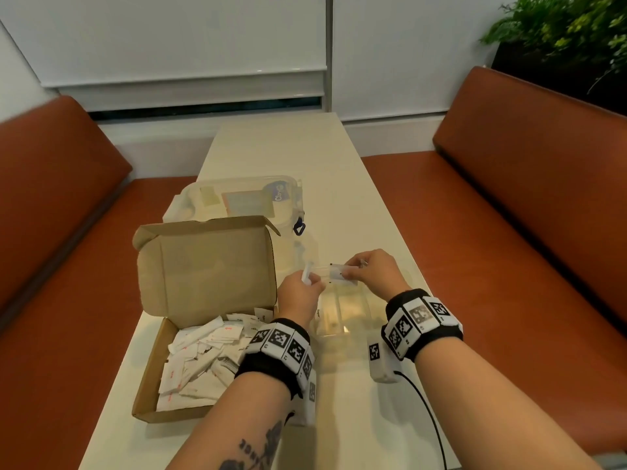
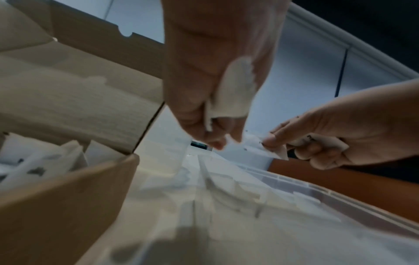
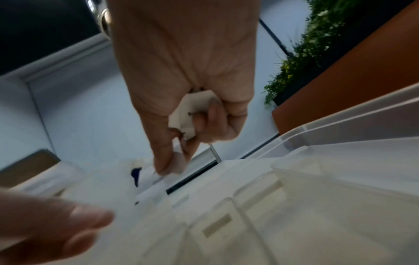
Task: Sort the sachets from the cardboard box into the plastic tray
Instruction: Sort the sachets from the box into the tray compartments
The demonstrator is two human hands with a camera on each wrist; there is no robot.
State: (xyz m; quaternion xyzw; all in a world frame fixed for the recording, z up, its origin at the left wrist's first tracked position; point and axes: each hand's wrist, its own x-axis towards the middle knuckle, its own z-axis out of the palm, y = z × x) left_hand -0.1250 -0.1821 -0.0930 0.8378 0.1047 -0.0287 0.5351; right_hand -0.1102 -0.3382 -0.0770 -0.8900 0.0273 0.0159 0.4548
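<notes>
Booth table (image 1: pixel 339 184) mid-frame: cardboard box (image 1: pixel 176 368) of sachets (image 1: pixel 200 354) lower left, clear plastic tray (image 1: pixel 342 317) right of it. Over the tray, our left hand (image 1: pixel 298 296) clutches a white sachet (image 2: pixel 235 89), our right hand (image 1: pixel 369 271) pinches a flat sachet (image 1: pixel 342 276) with more bunched in its palm. Risk: multi-sachet grips slipping, so packets could land in the wrong compartment.

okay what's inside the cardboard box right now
The cardboard box holds a loose heap of white sachets, some with red print. The left hand and wrist cover its right corner, and the box floor is hidden beneath them.
</notes>
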